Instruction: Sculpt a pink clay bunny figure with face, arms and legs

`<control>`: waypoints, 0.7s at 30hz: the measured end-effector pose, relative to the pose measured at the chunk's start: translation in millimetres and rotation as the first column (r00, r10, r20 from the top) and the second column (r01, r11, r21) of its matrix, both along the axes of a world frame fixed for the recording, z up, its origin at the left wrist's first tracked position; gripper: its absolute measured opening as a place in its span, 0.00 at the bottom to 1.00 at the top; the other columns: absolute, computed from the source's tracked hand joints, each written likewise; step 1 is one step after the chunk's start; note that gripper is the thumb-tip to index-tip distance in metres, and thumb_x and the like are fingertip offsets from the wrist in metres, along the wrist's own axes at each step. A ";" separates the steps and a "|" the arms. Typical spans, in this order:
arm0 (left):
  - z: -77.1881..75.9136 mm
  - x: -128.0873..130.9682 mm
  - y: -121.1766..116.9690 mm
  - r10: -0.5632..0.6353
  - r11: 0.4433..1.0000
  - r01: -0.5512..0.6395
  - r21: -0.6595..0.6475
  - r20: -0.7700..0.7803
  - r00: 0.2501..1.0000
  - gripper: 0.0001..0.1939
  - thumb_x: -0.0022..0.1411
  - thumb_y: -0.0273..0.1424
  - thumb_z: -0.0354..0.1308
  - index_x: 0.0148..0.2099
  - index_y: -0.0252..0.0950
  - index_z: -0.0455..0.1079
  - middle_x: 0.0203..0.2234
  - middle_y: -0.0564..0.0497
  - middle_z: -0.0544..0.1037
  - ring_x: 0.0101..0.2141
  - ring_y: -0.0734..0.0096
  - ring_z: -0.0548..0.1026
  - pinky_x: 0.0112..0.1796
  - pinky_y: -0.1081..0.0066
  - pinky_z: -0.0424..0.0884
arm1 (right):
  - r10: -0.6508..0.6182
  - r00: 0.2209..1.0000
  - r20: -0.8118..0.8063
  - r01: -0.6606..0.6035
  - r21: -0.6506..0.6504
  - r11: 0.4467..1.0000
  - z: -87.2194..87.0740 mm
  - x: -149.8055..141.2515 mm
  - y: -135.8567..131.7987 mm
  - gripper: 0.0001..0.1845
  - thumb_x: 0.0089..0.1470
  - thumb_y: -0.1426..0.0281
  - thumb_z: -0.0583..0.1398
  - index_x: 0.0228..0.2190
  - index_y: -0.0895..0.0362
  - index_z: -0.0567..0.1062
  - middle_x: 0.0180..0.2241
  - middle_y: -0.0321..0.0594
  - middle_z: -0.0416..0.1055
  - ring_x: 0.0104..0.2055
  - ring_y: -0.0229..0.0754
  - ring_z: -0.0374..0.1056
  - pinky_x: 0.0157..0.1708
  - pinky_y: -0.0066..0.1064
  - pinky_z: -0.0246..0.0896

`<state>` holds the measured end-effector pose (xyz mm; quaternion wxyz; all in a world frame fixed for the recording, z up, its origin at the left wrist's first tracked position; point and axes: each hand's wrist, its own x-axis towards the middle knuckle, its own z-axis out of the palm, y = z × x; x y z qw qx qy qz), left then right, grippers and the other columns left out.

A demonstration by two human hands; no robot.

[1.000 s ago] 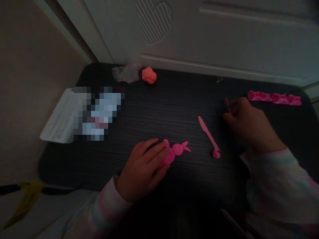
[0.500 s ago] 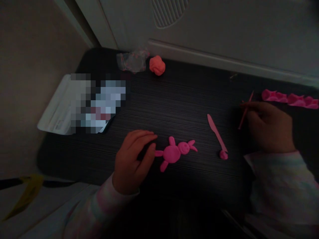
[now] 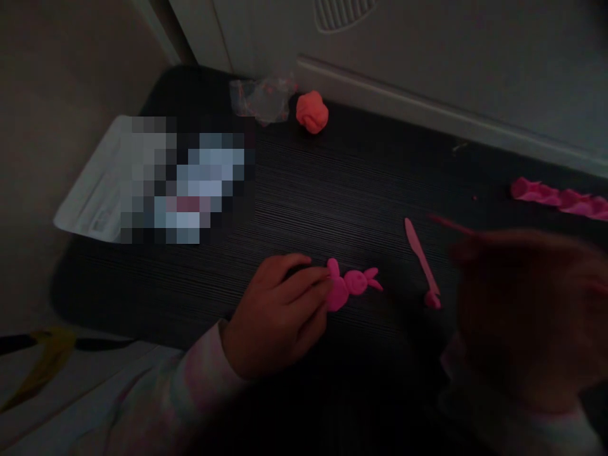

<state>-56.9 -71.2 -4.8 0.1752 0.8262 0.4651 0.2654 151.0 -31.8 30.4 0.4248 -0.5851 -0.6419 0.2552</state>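
The left hand (image 3: 280,316) rests, fingers together, over the near-left part of a pink clay rabbit figure (image 3: 338,292) lying on a dark table (image 3: 294,196). The blurred right hand (image 3: 527,316) pinches a thin pink stick (image 3: 451,225), right of a pink plastic knife (image 3: 422,254).

The pink figure (image 3: 338,295) looks smooth and matt.

Dim light; dark, finely streaked tabletop (image 3: 304,190) against pale panel (image 3: 451,69) with raised moulding (image 3: 380,85).
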 end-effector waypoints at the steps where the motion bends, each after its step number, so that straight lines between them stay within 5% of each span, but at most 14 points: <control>1: 0.0 0.5 -0.5 -0.014 1.000 0.014 -0.005 -0.024 1.000 0.13 0.53 0.27 0.54 0.42 0.34 0.69 0.41 0.51 0.74 0.44 0.62 0.66 0.42 0.62 0.66 | 0.063 0.993 -0.098 -0.064 -0.005 0.998 0.3 -13.4 -6.6 0.13 0.56 0.68 0.46 0.31 0.51 0.70 0.27 0.36 0.64 0.30 0.39 0.61 0.28 0.33 0.54; 5: -0.4 1.7 -1.6 -0.062 0.998 0.061 -0.014 -0.088 0.994 0.17 0.55 0.28 0.51 0.48 0.34 0.65 0.46 0.52 0.72 0.46 0.61 0.64 0.43 0.60 0.64 | 0.156 0.963 -0.218 -0.196 -0.176 0.965 -11.1 -41.8 -14.9 0.08 0.55 0.69 0.50 0.28 0.54 0.67 0.24 0.33 0.64 0.27 0.35 0.61 0.25 0.30 0.55; 11: -2.7 3.4 -0.9 -0.064 0.998 0.062 -0.021 -0.142 0.988 0.17 0.57 0.30 0.49 0.50 0.33 0.64 0.47 0.52 0.70 0.46 0.63 0.64 0.44 0.62 0.63 | 0.095 0.946 -0.311 -0.162 -0.197 0.967 -29.7 -39.2 -7.9 0.06 0.55 0.69 0.50 0.28 0.53 0.64 0.23 0.33 0.65 0.22 0.36 0.61 0.20 0.31 0.56; 21: -3.5 5.9 0.8 -0.058 0.997 0.048 -0.063 -0.184 0.981 0.17 0.58 0.31 0.49 0.50 0.35 0.64 0.48 0.53 0.69 0.47 0.65 0.64 0.45 0.64 0.61 | -0.006 0.908 -0.418 -0.119 -0.272 0.955 -29.0 -41.6 -3.7 0.08 0.56 0.69 0.49 0.28 0.52 0.66 0.21 0.34 0.67 0.22 0.39 0.63 0.18 0.33 0.56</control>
